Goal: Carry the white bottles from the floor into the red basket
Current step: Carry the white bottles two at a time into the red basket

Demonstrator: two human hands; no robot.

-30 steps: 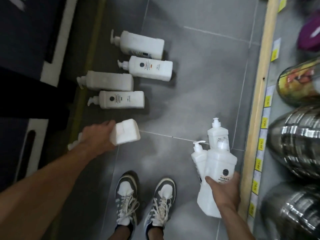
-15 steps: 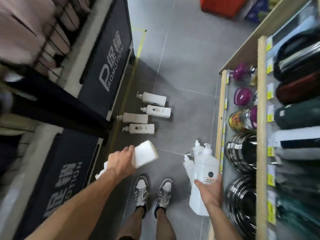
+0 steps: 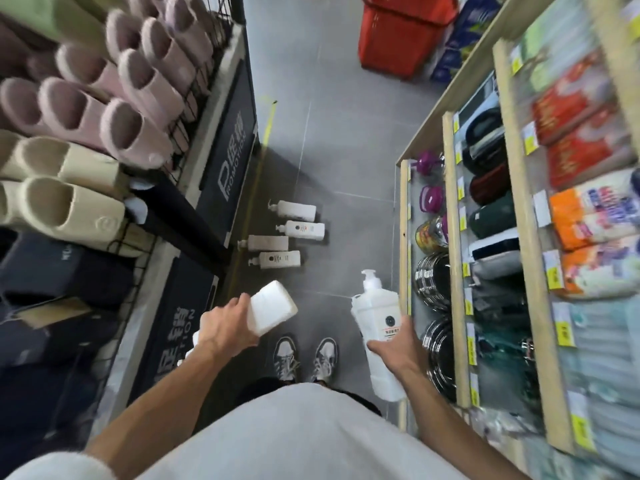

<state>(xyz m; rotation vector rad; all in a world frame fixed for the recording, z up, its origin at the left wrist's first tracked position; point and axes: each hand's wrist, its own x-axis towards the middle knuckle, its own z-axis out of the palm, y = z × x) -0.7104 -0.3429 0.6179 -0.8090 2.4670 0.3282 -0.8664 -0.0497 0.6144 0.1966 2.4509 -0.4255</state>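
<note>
One view only — a wide-angle camera on the person's head, looking steeply down and forward along a shop aisle. Nearest the lens are the chest and both forearms; the left hand (image 3: 227,323) and right hand (image 3: 398,344) sit mid-frame above the shoes (image 3: 304,355). The floor (image 3: 339,150) recedes to the top edge — shelves (image 3: 453,258) bend at both sides.

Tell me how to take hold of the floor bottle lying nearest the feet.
Grip the nearest floor bottle across the middle of its flat rectangular body, coming from above. It lies on its side with the pump pointing left; the next bottle lies close behind it, so a top-down pinch probably fits best.
</note>
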